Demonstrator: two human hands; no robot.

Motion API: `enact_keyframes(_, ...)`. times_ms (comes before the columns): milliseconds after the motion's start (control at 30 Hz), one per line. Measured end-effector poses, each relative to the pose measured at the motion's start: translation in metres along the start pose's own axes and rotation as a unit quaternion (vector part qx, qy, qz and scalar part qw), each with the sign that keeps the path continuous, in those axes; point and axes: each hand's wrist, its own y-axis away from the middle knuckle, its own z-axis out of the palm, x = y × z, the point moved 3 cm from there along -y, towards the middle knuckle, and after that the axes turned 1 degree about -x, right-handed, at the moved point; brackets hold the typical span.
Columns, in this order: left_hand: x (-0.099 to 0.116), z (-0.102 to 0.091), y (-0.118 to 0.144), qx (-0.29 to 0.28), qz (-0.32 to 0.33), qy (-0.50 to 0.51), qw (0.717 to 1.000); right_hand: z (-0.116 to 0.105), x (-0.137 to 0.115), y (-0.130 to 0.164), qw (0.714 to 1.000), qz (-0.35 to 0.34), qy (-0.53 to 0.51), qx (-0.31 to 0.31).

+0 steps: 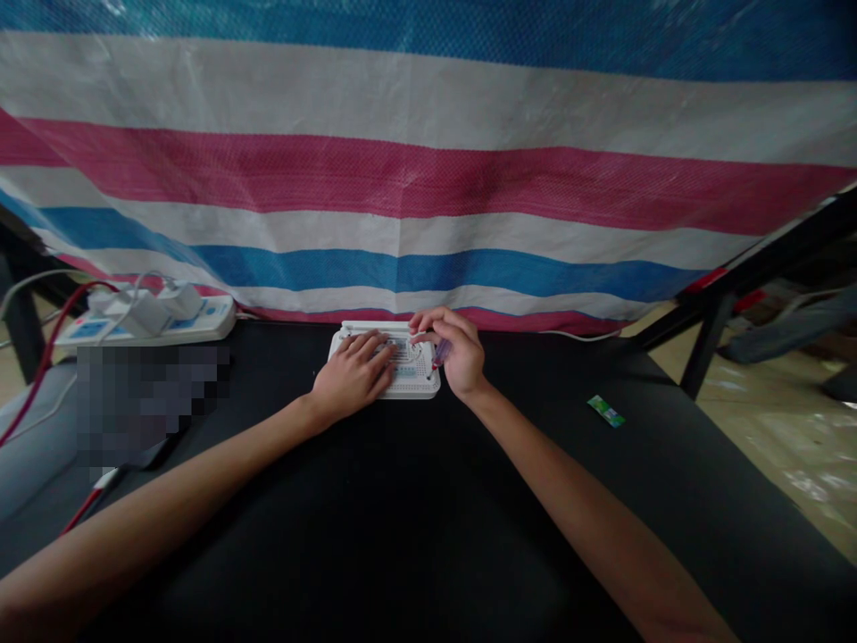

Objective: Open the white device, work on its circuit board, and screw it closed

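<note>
A flat white plastic device (413, 382) with a vented underside and a label lies at the far edge of the black table (415, 527). My left hand (352, 373) rests flat on its left half, fingers spread over the label. My right hand (453, 350) hovers over the device's right side, curled around a small purple-tipped tool (440, 354) that points down at the casing. Both forearms stretch out from the near edge.
A white power strip (144, 323) with plugged-in adapters and a red cable (46, 357) sits at the far left. A small green packet (606, 412) lies to the right. A striped tarp (428, 179) hangs behind; a black table frame (736, 286) stands at right.
</note>
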Motion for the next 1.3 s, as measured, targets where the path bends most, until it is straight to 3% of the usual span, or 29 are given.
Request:
enact_keyframes(200,0.001,-0.001,0.0,0.004,0.0,-0.009,1.0,-0.003,-0.006,-0.001,0.991,-0.085,0.102,0.005)
enact_keyframes(733,0.0,0.001,0.0,0.007,0.005,-0.01,1.0,-0.002,-0.006,0.003,0.989,-0.103,0.096,0.035)
enact_keyframes(900,0.001,0.0,0.0,0.003,0.005,-0.025,1.0,-0.004,0.0,0.002,0.994,-0.074,0.064,0.045)
enact_keyframes(1133,0.001,0.0,0.0,0.008,0.011,-0.025,1.0,0.0,0.005,0.002,0.999,0.012,-0.046,0.007)
enact_keyframes(1300,0.0,0.001,0.0,0.013,0.014,-0.024,1.0,0.002,0.003,0.001,0.997,0.052,-0.058,-0.007)
